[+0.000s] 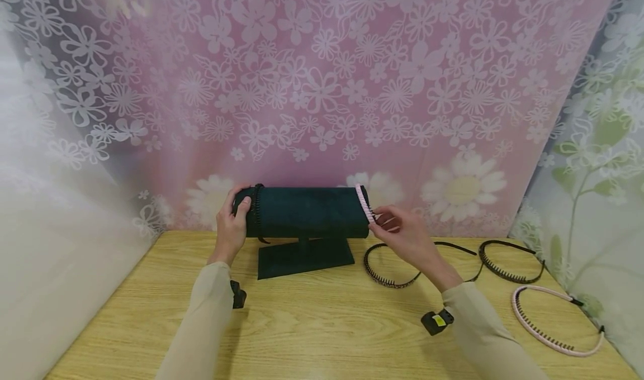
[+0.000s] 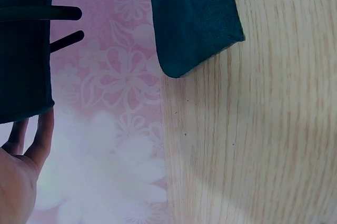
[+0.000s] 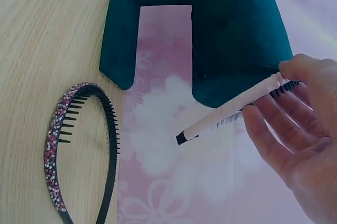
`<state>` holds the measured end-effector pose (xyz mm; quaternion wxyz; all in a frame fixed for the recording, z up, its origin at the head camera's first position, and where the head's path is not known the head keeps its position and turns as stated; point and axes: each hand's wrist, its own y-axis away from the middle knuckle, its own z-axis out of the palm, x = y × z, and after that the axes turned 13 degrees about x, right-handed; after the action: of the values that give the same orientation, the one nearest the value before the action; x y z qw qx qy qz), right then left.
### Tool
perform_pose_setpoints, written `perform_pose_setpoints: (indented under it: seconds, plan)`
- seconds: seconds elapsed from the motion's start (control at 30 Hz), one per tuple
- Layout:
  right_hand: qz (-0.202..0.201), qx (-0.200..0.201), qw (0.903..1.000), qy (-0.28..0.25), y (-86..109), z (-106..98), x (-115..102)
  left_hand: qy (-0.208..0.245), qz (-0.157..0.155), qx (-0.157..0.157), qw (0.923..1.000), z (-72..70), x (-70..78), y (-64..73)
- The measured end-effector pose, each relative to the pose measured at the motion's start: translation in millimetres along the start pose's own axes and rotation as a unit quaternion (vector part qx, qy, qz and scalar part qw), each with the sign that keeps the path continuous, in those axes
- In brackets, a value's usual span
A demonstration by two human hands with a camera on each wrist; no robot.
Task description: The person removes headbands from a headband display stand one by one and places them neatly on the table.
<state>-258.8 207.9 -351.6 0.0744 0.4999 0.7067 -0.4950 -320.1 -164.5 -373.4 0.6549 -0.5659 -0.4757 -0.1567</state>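
A dark green velvet display stand (image 1: pixel 312 215), a horizontal roll on a short post and flat base (image 1: pixel 282 264), stands at the table's back. My left hand (image 1: pixel 230 226) grips the roll's left end, thumb on its front and fingers round the end. Just inward of that hand, a black toothed headband (image 1: pixel 259 215) sits over the roll, its two tips (image 2: pixel 71 12) sticking out underneath. At the right end, my right hand (image 1: pixel 406 232) pinches a pink toothed headband (image 1: pixel 363 198) between thumb and fingers. In the right wrist view, the pink headband (image 3: pixel 226 111) slants across the roll's end, one dark tip hanging free.
On the wooden table (image 1: pixel 312 324) to the right lie more headbands: a beaded one (image 3: pixel 54 155) near the stand's base, a dark one (image 1: pixel 503 274) further right, and another pink one (image 1: pixel 533 335) near the right edge. A flowered curtain (image 1: pixel 322 89) hangs close behind the stand.
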Motion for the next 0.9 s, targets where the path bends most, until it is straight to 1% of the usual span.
perform_pose_setpoints:
  seconds: [0.07,0.2,0.27,0.37,0.6,0.77,0.9]
  plan:
    - [-0.004,0.001,1.0,-0.003,0.9,-2,1,0.002,-0.001,-0.004,1.0,-2.5,12.3,3.5]
    - [-0.017,0.005,0.9998,0.008,3.2,-5,2,0.001,0.0,-0.002,1.0,-2.8,14.1,4.6]
    - [-0.021,0.005,0.9997,0.013,4.6,-7,2,-0.001,0.0,-0.001,1.0,-2.3,12.5,4.1]
    - [-0.026,0.004,0.9995,0.018,7.3,-11,3,0.001,0.0,0.0,1.0,-0.5,6.6,2.4]
    - [-0.05,0.002,0.9987,0.011,14.6,-20,8,0.004,0.007,0.005,1.0,4.7,-24.0,-5.5]
    - [-0.077,0.005,0.9968,0.021,24.1,-27,15,-0.005,0.016,0.006,0.9998,4.8,-29.5,-7.3]
    - [-0.084,0.003,0.9956,0.041,33.3,-34,18,-0.006,0.017,0.005,0.9998,4.5,-29.6,-7.4]
